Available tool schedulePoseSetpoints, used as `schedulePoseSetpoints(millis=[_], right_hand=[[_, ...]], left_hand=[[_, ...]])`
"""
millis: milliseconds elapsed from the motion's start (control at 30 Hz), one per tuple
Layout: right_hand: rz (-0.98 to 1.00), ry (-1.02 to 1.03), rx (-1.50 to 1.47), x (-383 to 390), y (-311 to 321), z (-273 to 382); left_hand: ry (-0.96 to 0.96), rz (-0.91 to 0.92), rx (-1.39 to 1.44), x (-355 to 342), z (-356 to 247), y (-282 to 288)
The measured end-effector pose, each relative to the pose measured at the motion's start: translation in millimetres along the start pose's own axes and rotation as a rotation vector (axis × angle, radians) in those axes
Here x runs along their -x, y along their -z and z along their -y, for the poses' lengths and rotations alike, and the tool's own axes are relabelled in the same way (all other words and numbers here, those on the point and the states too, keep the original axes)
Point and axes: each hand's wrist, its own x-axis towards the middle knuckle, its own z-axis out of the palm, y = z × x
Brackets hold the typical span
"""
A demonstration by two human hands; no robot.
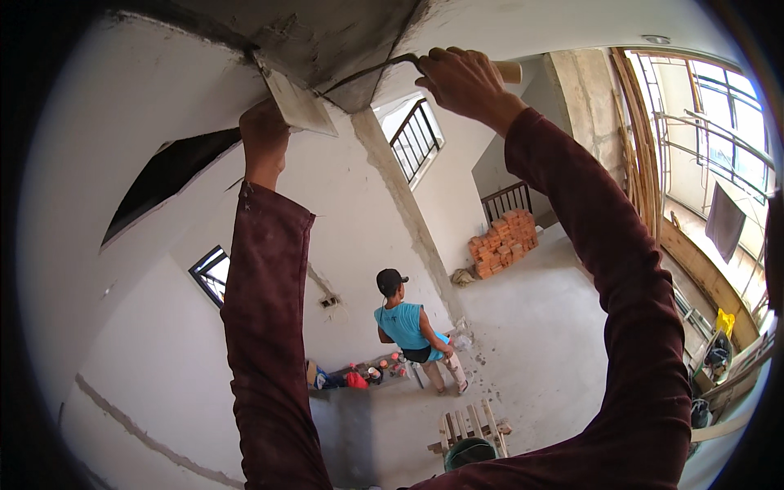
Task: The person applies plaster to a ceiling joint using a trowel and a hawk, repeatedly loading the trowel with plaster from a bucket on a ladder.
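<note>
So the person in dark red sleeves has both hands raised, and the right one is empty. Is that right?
Not quite: the right hand isn't empty. The head view shows it gripping a pale-handled tool. The rest stands.

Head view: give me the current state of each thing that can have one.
left hand, raised, partly behind the flat board, fingers hidden
right hand, raised, closed on the hand tool
flat board, raised, tilted
hand tool, raised, contact unclear
bricks, stacked
dark cloth, hanging
co-worker, standing
</note>
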Motion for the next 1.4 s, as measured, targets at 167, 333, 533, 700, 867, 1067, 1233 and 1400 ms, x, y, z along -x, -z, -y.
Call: schedulePoseSetpoints(millis=[167,333,533,700,867,1067,1233,1400], right_hand=[[0.075,-0.077,0.048,-19,5,-9],[0.059,-0.126,-0.012,-2,45,-7],[-0.035,-0.055,0.001,33,42,1],[-0.027,-0.035,-0.035,-2,-17,15],[-0.037,-0.048,-0.023,-24,14,28],[-0.007,-0.045,-0.027,-28,81,25],[-0.003,0.016,-0.114,-28,154,32],[0.07,-0.043,-0.137,-23,204,47]], left_hand=[[-0.02,-0.017,-0.023,2,4,-2],[-0.055,0.013,-0.051,1,10,11],[-0.009,-0.04,-0.043,6,1,7],[0.092,-0.083,-0.051,4,-1,5],[-0.025,-0.026,0.018,5,3,9],[-0.009,-0.041,0.035,5,9,12],[0.014,-0.033,0.053,6,2,11],[0.015,-0.016,0.01,10,-9,12]])
